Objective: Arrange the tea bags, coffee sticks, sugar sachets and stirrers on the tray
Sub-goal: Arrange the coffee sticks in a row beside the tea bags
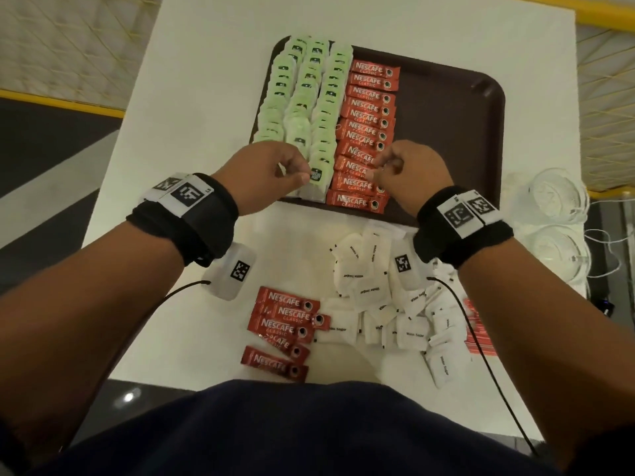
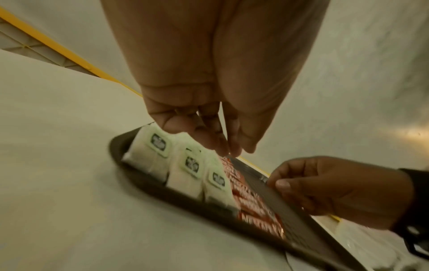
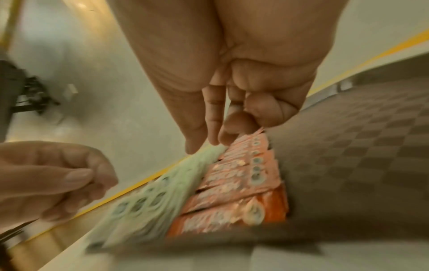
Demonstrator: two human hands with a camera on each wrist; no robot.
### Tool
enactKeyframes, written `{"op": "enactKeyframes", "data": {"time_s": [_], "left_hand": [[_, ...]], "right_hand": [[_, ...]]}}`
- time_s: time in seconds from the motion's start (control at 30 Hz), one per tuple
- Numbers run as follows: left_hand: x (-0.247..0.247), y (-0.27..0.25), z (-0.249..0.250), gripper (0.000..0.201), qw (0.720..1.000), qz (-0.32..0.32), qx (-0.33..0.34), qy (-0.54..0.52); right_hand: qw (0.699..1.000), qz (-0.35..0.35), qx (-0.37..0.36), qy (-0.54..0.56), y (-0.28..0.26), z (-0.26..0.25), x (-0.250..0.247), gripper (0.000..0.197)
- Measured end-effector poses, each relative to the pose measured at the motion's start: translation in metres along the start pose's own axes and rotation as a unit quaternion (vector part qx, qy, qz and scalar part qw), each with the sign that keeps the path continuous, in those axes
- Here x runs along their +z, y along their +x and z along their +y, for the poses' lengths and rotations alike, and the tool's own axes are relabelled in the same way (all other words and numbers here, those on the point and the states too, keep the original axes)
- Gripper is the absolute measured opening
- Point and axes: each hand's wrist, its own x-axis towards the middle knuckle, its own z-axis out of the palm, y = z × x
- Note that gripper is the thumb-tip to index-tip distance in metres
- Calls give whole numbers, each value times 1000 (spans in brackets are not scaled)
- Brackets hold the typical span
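Observation:
The dark brown tray (image 1: 446,108) holds three columns of green tea bags (image 1: 302,97) and one column of red coffee sticks (image 1: 367,121); its right half is bare. My left hand (image 1: 292,173) hovers over the nearest tea bags, fingers curled with the thumb against them, and nothing shows between them. My right hand (image 1: 385,170) is curled over the nearest coffee sticks and holds nothing visible. In the left wrist view the left fingertips (image 2: 232,148) point down at the seam between tea bags (image 2: 185,165) and sticks (image 2: 250,198). The right wrist view is blurred.
On the white table (image 1: 192,132) near me lie a few loose coffee sticks (image 1: 285,324) and a heap of white sugar sachets (image 1: 385,304). A red-striped bundle (image 1: 477,331) lies partly under my right forearm. Clear plastic ware (image 1: 556,207) and white cables sit at the right edge.

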Motion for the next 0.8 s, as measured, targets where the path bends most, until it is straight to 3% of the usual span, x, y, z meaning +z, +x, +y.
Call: {"op": "enactKeyframes", "data": {"time_s": [0.1, 0.2, 0.33, 0.4, 0.5, 0.63, 0.8], "left_hand": [[6, -38, -11, 14, 998, -58, 12, 35], [16, -73, -21, 28, 987, -148, 13, 64], [36, -108, -33, 85, 959, -232, 50, 154], [46, -121, -37, 111, 944, -245, 80, 207], [61, -133, -36, 132, 920, -242, 118, 286], [78, -139, -38, 127, 915, -196, 144, 322], [79, -132, -43, 83, 926, -168, 150, 305]], "right_hand": [[995, -84, -51, -29, -45, -20, 19, 16], [974, -166, -112, -101, -87, -32, 48, 25], [948, -226, -138, -178, -127, -42, 82, 47], [941, -219, -152, -208, -142, -45, 94, 63], [932, -197, -156, -260, -154, -44, 108, 75], [932, -164, -147, -289, -159, -42, 116, 58], [937, -142, -125, -293, -155, -42, 115, 35]]}}
